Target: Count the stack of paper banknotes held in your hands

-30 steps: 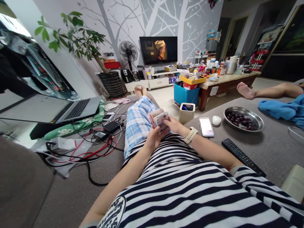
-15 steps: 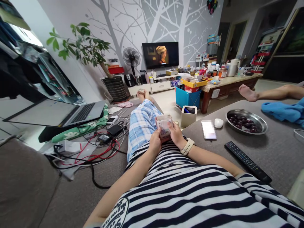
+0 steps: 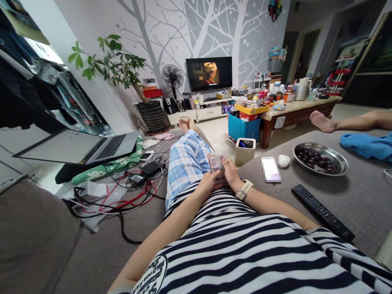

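A small stack of banknotes (image 3: pixel 216 161), with a figure 5 on the top note, is held over my lap in front of the striped shirt. My left hand (image 3: pixel 208 183) is closed on its near left side, the thumb lying across the face of the top note. On the right edge, my right hand (image 3: pixel 232 173) grips the same stack with its thumb on top. A pale watch (image 3: pixel 244 190) is strapped round my right wrist. The fingers beneath the notes are hidden.
Left of my legs lie a laptop (image 3: pixel 113 147) and tangled cables (image 3: pixel 147 188). To the right are a remote control (image 3: pixel 321 210), a metal bowl (image 3: pixel 344 167) of dark round fruit, a phone (image 3: pixel 271 169) and a beige bin (image 3: pixel 245 153). Another person's foot (image 3: pixel 321 121) rests beyond.
My left hand has slid right along the banknotes, closer to my right hand, and covers more of the top note. The stack looks more tilted; the whole view has shifted slightly.
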Tool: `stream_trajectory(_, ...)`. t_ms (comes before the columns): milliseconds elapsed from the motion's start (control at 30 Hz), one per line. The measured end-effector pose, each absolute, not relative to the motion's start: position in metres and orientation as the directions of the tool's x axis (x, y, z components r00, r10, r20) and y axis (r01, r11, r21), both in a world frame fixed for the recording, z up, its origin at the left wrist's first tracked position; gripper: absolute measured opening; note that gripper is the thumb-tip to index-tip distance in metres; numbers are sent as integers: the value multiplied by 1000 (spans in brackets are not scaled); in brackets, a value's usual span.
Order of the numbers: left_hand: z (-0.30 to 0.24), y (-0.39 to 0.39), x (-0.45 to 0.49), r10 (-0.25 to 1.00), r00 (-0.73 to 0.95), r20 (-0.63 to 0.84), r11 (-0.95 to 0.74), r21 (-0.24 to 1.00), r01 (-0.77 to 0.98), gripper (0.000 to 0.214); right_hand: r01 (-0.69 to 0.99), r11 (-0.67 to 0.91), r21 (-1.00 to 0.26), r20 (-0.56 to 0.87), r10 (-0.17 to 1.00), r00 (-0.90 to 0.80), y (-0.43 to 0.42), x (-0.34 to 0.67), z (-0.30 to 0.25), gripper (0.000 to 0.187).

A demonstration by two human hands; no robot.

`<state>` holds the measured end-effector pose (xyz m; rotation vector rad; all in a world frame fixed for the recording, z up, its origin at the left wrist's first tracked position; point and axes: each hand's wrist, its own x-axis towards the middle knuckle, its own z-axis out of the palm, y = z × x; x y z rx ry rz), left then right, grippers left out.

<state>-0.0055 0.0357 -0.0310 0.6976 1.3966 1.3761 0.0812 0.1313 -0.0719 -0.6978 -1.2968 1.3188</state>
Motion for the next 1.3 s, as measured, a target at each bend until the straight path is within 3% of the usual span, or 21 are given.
stream_trajectory(233,-38,35,-16,919,-390,-54,96,991,89,24,-325,270,-906,355,903,-240,117,85,-54,32)
stream_trajectory(367,-37,37,-21,908,-418,39,43,982,183,30,-387,275,-880,391,883,-259,110,87,-45,27)
stream_trajectory(600,-39,35,-16,961,-253,109,-118,993,-22,52,-501,304,-810,434,885,-166,101,91,-33,28)
stream_trajectory(800,-41,32,-14,980,-154,128,-124,992,34,47,-482,286,-828,385,916,-117,104,93,-35,28)
stream_trajectory(900,-39,26,-13,975,-183,124,-123,992,16,41,-509,163,-845,330,908,-258,106,96,-33,32)
stream_trajectory(1033,-35,21,-11,984,-168,55,-73,992,-107,38,-516,-62,-854,257,813,-522,102,99,-27,43)
stream_trajectory(1300,-35,24,-9,970,-219,-102,35,956,-293,37,-554,-139,-821,237,800,-552,99,98,-23,58)
